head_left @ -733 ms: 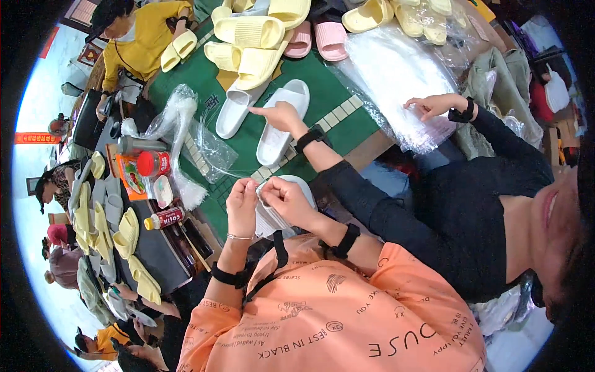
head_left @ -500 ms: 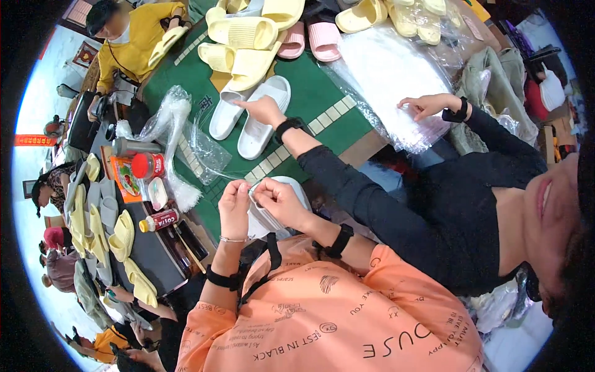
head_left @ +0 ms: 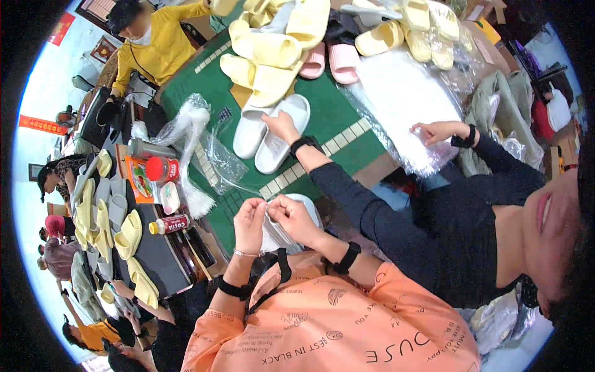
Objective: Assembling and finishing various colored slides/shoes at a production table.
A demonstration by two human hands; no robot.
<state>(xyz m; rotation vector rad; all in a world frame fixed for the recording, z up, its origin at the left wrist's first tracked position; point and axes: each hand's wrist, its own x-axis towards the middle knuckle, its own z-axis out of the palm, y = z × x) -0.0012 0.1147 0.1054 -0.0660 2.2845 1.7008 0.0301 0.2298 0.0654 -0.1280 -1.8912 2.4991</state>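
Note:
My left hand (head_left: 249, 222) and my right hand (head_left: 296, 217) meet just above my orange shirt, at the near edge of the green table (head_left: 338, 115). Both pinch the top edge of a white slipper (head_left: 277, 234) that lies between them, mostly hidden by my fingers. A co-worker in black sleeves reaches in from the right. One of that person's hands (head_left: 282, 126) rests on a pair of white slippers (head_left: 263, 133) on the table. The other hand (head_left: 434, 131) lies on a stack of clear plastic bags (head_left: 403, 99).
Yellow slippers (head_left: 273, 53) and pink slippers (head_left: 331, 61) are piled at the far side of the table. Crumpled clear bags (head_left: 192, 124), a red-capped jar (head_left: 162, 168) and a bottle (head_left: 168, 224) sit on the left. More yellow slippers (head_left: 127, 235) lie on a dark bench, with people seated around.
The co-worker's hand has pushed the two white slippers closer together. My hands stay together on the white slipper, with only small finger movement.

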